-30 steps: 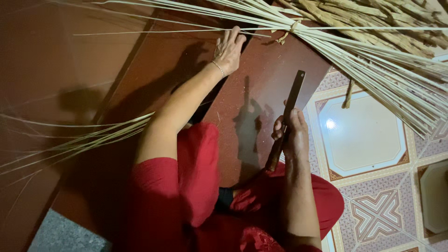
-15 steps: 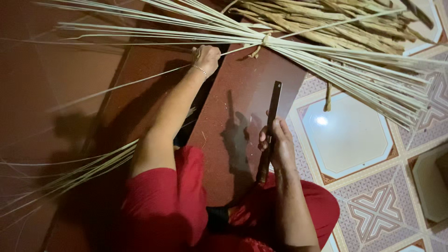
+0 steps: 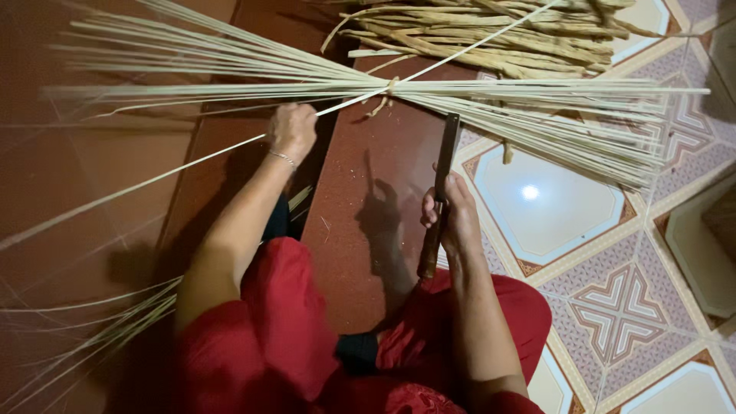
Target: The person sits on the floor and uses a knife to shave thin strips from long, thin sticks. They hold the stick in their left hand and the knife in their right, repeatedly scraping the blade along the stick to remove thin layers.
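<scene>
Floor was patterned tile (image 3: 613,307) on the right, reddish-brown and white; a dark red-brown board (image 3: 368,230) lay as the work surface in front of the seated person, whose red trousers (image 3: 291,345) filled the lower frame.

Left hand (image 3: 292,130): arm stretched forward and up over the left edge of the board, wrist bent, thin bracelet (image 3: 282,158) on it. Grip was closed as a fist around a single pale strip (image 3: 153,182). That strip ran long and diagonal, from far lower left, through the fist, up to the upper right across the bundle.

Right hand (image 3: 452,218): forearm came straight up from the lap, elbow low. Grip was wrapped around the wooden handle of a long knife (image 3: 441,184), blade pointed away from the body, tip reaching the underside of the bundle. Knife sat along the right edge of the board, not touching the strip held by the left hand as far as I could tell.

Tied bundle of thin pale strips (image 3: 537,115) lay crosswise at the top of the board, fanned out both ways from a knot (image 3: 387,88) near centre. Behind it, a pile of coarser split stalks (image 3: 498,34). Loose strips (image 3: 100,330) lay on the floor at lower left.
</scene>
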